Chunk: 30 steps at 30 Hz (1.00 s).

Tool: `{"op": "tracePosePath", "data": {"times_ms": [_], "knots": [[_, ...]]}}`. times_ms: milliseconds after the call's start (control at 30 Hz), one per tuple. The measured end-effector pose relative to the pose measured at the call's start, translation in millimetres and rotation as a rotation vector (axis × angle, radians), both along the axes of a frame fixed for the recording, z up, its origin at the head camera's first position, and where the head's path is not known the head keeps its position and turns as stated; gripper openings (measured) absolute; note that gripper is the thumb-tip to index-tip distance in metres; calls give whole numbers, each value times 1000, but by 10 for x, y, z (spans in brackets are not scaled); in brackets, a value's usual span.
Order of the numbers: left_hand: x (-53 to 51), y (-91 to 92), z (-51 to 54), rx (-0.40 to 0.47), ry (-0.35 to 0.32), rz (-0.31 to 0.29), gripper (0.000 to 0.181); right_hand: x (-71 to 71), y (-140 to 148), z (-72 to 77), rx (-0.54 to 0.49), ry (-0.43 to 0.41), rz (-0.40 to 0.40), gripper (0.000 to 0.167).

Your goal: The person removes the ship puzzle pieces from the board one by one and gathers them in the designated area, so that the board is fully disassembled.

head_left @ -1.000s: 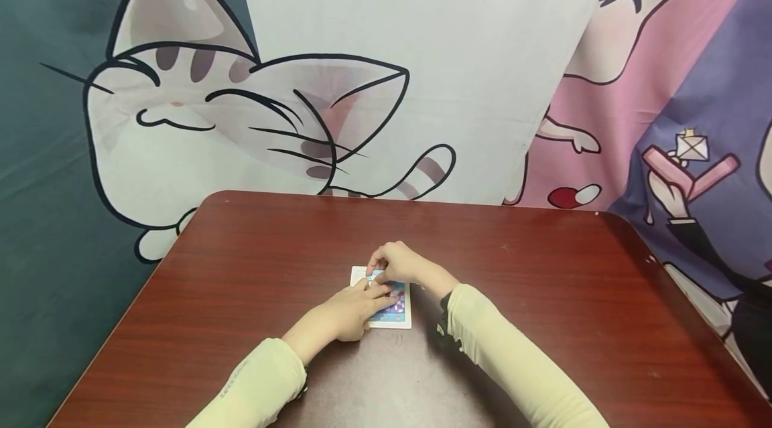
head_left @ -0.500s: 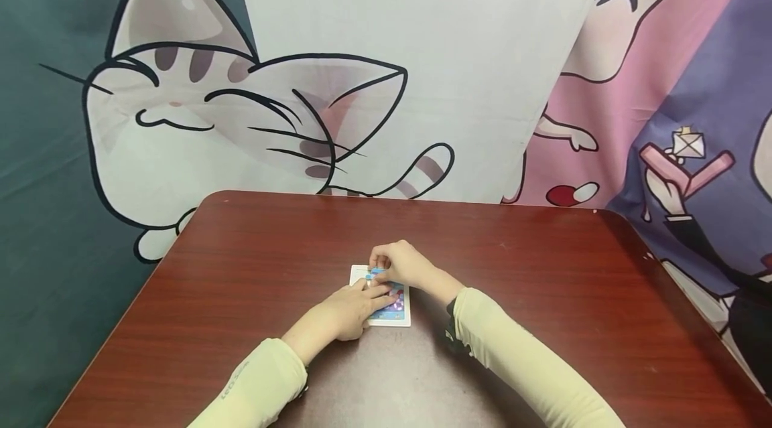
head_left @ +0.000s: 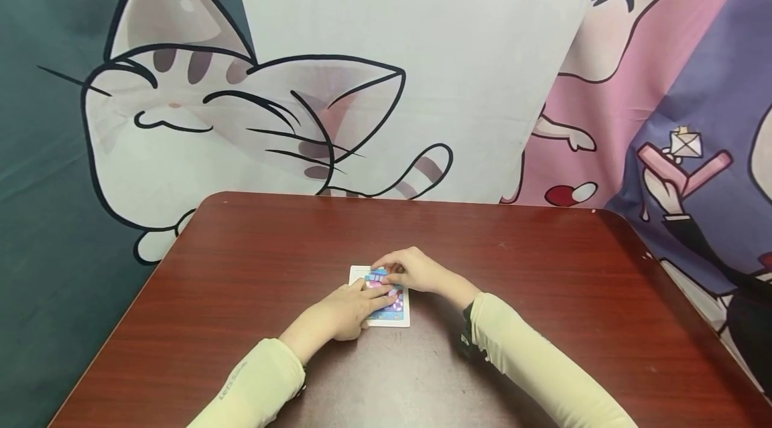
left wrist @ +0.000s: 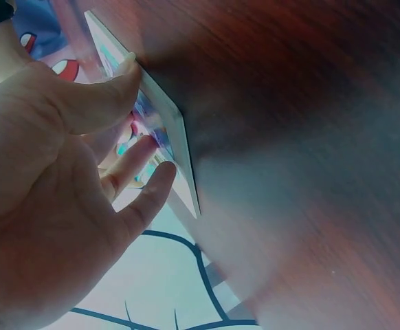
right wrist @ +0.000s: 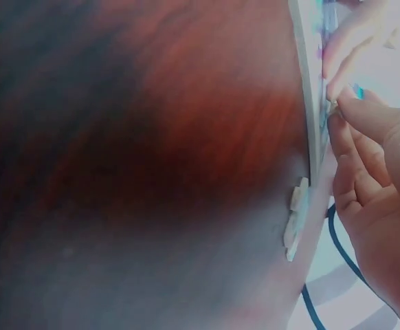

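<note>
A small jigsaw puzzle [head_left: 395, 311] with a blue, pink and purple picture in a white frame lies flat on the table. My left hand [head_left: 346, 311] rests on its left side, fingers spread over the picture. In the left wrist view, the thumb [left wrist: 128, 75] touches the frame's edge. My right hand [head_left: 422, 272] is at the puzzle's upper right part. Its thumb and forefinger come together in the right wrist view on what looks like a small pale-edged puzzle piece [right wrist: 335, 107], mostly hidden by the fingertips. My hands cover much of the picture.
Loose puzzle pieces [right wrist: 296, 220] lie on the table beside the frame in the right wrist view; the head view does not show them. Around the puzzle spreads the reddish-brown tabletop [head_left: 241, 267]. Behind it hangs a cloth [head_left: 470, 26] printed with a cartoon cat.
My right hand has shifted to the right and slightly toward me, uncovering more of the blue upper part of the puzzle. The left hand stays in place.
</note>
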<state>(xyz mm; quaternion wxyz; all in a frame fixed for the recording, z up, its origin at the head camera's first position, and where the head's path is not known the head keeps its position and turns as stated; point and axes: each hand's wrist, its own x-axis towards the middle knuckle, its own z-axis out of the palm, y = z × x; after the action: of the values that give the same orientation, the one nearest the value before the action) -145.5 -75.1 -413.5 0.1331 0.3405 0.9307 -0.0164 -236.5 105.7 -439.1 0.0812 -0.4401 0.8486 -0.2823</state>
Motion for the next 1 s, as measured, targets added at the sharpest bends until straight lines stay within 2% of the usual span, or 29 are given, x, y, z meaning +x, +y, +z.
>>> {"op": "tracePosePath", "data": {"times_ms": [267, 400, 567, 833, 1000], "knots": [[7, 1, -3, -10, 8, -10, 64, -3, 22, -65, -49, -98, -38, 26], [15, -7, -11, -18, 12, -9, 65, -4, 36, -70, -84, -100, -35, 25], [16, -10, -9, -5, 16, -1, 65, -4, 87, -18, -99, -103, -67, 24], [27, -3, -15, 59, 6, 22, 64, 42, 255, 42, -93, -163, -118, 25], [28, -16, -7, 85, 6, 15, 66, 66, 377, 33, -94, -165, -138, 25]]}}
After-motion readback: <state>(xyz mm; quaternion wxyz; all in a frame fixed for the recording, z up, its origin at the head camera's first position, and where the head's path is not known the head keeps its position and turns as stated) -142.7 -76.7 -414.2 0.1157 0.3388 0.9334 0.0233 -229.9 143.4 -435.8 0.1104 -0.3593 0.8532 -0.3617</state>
